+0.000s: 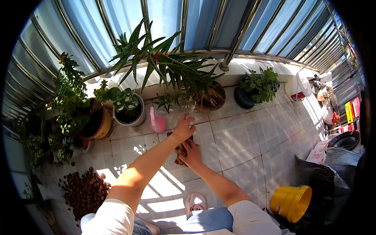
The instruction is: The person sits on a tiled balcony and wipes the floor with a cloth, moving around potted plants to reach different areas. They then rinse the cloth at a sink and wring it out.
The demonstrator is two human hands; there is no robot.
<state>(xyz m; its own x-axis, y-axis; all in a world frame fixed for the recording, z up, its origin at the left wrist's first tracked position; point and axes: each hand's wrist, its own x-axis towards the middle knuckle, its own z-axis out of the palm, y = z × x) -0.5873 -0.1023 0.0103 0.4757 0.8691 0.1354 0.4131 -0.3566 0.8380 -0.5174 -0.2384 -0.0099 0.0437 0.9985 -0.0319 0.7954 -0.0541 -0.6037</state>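
My left hand (pixel 184 127) reaches out over the tiled floor (pixel 235 138), fingers apart and nothing visible in them. It hovers short of an aloe plant (pixel 170 63) in a brown pot (pixel 218 98). Just below it, my right hand (pixel 192 154) grips a crumpled brown patterned thing (pixel 179 151) lying on the tiles, perhaps a cloth. My hand and left wrist hide part of it, so its exact kind is unclear. A small pink watering bottle (pixel 158 124) with a pale handle stands to the left of my left hand.
Potted plants line the railing (pixel 224 63), including a white pot (pixel 136 117), a yellow-brown pot (pixel 104 123) and a dark pot (pixel 245 98). Brown nut-like pieces (pixel 83 191) lie heaped at left. A yellow bucket (pixel 289 202) tips over at lower right; a white bucket (pixel 298 86) stands far right.
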